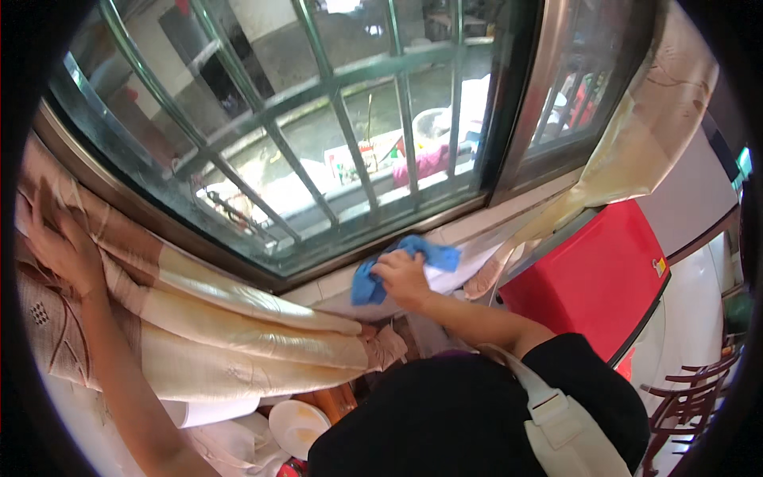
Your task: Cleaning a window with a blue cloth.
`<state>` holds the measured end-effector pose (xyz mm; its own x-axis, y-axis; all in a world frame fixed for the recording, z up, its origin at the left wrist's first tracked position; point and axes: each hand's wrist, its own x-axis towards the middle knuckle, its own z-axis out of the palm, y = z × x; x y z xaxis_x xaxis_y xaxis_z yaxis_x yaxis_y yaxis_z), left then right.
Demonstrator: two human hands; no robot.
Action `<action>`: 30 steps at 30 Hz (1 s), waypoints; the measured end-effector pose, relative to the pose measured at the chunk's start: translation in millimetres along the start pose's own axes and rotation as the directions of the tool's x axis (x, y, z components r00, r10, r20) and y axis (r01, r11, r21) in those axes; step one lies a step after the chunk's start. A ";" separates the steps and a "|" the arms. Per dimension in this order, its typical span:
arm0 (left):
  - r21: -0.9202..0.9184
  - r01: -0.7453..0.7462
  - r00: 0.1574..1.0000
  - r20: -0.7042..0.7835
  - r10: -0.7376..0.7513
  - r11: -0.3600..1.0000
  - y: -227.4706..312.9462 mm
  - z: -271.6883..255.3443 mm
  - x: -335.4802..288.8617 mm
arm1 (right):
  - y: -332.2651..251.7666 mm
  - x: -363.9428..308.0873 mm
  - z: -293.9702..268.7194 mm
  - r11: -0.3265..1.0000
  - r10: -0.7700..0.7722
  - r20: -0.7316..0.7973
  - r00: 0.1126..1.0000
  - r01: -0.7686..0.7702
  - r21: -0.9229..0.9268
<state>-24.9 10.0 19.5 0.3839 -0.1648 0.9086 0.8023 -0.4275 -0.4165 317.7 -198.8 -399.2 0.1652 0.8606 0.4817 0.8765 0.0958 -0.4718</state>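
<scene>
While the left hand [60,242] presses flat, fingers spread, on the beige curtain [238,318] left of the window sill [469,226], the right hand [403,277] seemingly clutches a blue cloth [397,266] on that sill.

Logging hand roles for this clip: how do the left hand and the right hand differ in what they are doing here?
The left hand is spread flat on the beige curtain, far out to the side; the right hand is closed around a bunched blue cloth on the white window sill, nearer the middle. Both are bare and touching fabric below the barred window.
</scene>
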 end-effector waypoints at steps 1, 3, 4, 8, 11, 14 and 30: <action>0.016 -0.016 0.999 -0.041 0.017 1.000 15.1 3.7 1.2 | 4.8 7.9 -3.4 1.000 0.001 -0.033 0.999 -0.002 -0.020; -0.013 0.008 0.999 -0.034 -0.009 1.000 39.6 9.9 1.9 | 17.5 28.3 -7.2 0.681 0.375 0.066 0.924 -0.324 0.657; 0.008 -0.002 0.997 -0.075 0.003 1.000 38.0 0.9 -0.8 | 18.5 35.1 -15.5 0.497 0.478 0.074 0.875 -0.339 0.799; 0.054 0.132 0.991 -0.018 -0.132 0.990 34.3 -16.0 -11.0 | 32.9 48.2 -104.6 -0.138 0.703 0.211 0.679 -0.161 0.977; 0.044 0.180 0.984 0.009 -0.180 0.983 39.1 -15.4 -11.9 | 2.6 51.2 -172.9 -0.050 0.685 -0.125 0.718 0.218 0.975; 0.087 0.196 0.980 0.001 -0.197 0.977 40.0 -15.4 -8.8 | 8.4 57.1 -174.2 0.666 0.356 -0.446 0.821 0.112 0.737; 0.066 0.213 0.977 0.015 -0.214 0.975 47.5 -19.2 -6.8 | -97.9 357.0 -477.0 0.801 -0.598 -0.783 0.169 0.096 -0.591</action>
<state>1.8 -26.3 -5.9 0.2103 -0.0558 0.9760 0.8941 -0.3928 -0.2151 506.6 -139.5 171.2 -0.1422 -0.3033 0.9422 0.9851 -0.1366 0.1047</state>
